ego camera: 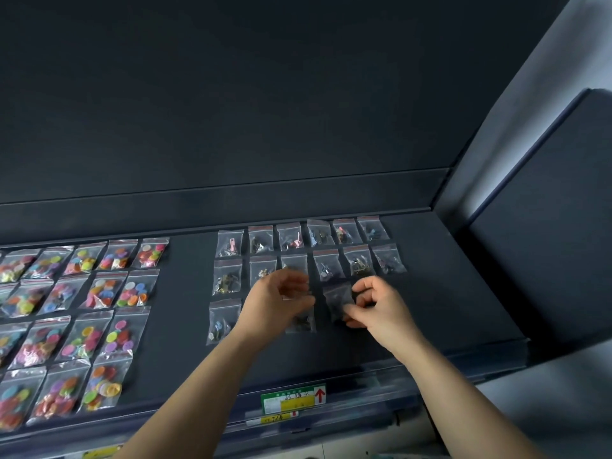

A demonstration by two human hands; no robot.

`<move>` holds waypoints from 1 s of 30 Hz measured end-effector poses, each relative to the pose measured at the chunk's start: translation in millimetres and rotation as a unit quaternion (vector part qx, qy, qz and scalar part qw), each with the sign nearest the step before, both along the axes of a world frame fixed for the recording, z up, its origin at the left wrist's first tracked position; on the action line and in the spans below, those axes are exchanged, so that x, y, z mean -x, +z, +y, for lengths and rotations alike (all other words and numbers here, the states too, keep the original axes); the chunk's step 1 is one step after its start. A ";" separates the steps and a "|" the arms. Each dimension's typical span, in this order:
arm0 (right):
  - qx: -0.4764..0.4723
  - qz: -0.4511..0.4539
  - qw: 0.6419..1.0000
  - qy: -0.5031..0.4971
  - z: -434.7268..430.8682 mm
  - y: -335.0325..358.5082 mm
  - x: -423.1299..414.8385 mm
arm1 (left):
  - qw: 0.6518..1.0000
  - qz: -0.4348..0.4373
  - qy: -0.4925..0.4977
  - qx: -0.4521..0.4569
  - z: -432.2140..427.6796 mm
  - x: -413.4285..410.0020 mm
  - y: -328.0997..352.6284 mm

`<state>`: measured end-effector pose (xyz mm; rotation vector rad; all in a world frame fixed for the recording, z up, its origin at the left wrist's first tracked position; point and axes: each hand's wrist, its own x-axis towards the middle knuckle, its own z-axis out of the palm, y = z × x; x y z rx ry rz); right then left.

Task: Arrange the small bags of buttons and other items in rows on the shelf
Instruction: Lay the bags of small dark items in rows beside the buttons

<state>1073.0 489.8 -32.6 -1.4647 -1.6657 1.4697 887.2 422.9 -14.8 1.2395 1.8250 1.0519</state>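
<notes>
**A:** While the right hand is pinching a small dark bag between thumb and fingertips, which step is being carried out?

**B:** Placement. The bag is sitting low over the shelf, in the third row of the right-hand group, directly below the two filled rows. I cannot tell whether it is touching down. In my judgement it is going beside the neighbouring bag.

**A:** What is the left hand doing?

**B:** It is hovering over that neighbouring bag, fingers loosely curled. It is blurred, so I cannot tell whether it is gripping anything.

**A:** What is the next move calling for?

**B:** Probably laying the bag flat, squaring it to the column above and matching the existing gaps.

**A:** Materials?

**B:** The bags are clear, glossy, rectangular film with a red strip at the seal. Those on the right are holding small dark and brassy parts. The button bags on the left are holding flat, round, bright discs. The shelf is looking matte and dark.
</notes>
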 end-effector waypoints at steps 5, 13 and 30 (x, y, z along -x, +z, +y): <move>-0.156 -0.187 0.969 0.034 1.7 -2.6 -3.9 | 0.990 0.137 -0.032 0.021 -5.7 15.3 -10.6; -0.292 -0.201 0.922 0.154 4.6 -20.0 -12.8 | 0.955 0.286 -0.063 0.050 -11.1 18.6 -19.7; -0.309 -0.187 0.909 0.207 2.7 -21.9 -13.0 | 0.951 0.300 -0.058 0.051 -8.8 14.3 -22.9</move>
